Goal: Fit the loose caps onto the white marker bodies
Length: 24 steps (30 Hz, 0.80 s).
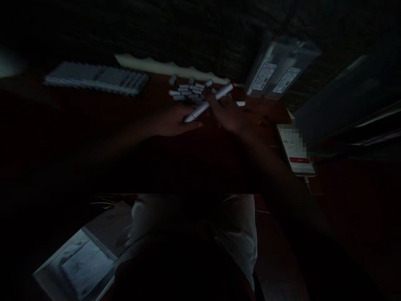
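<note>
Held slantwise over the dark red-brown table is a light-coloured marker (pixel 206 106) with a red end at its upper right. The fingers of my left hand (pixel 172 120) close around its lower left end. My right hand (pixel 230 112) grips it nearer the upper end, fingers curled about the barrel. Just behind the hands lies a loose pile of short light markers or caps (pixel 184 90), a few with red or orange ends. A yellow-tipped piece (pixel 240 103) rests beside my right hand. Dim light hides most finger detail.
A ridged row of grey pieces (pixel 94 78) lies at the left. Two clear plastic cases with labels (pixel 272 69) stand back right. A lit phone (pixel 296 150) with a cable lies near the right edge. Below the table, at lower left, is an open box (pixel 50 269).
</note>
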Tool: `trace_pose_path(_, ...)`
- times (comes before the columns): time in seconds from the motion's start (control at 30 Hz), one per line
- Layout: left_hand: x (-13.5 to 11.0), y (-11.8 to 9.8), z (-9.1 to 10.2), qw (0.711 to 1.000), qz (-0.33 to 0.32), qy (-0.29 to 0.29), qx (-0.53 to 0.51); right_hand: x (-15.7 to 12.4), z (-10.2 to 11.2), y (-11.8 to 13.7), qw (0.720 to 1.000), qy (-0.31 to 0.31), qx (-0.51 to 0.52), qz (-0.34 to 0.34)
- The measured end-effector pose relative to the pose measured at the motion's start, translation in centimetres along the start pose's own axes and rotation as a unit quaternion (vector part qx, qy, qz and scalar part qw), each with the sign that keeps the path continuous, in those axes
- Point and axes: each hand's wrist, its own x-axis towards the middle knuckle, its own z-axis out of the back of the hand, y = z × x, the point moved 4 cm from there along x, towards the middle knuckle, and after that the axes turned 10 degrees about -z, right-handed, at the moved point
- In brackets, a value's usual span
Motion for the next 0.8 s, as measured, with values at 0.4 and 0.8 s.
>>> trace_pose_path(0.4,-0.32,-0.45,0.63,0.999,-0.036,-0.016,0.016,0.11,-0.3,-0.47,0.999,0.005,-0.004,-0.046)
trace_pose_path(0.8,-0.32,-0.4,0.64,0.999,-0.04,-0.013,0.007,0.38,-0.37,-0.57,0.999,0.007,-0.003,-0.038)
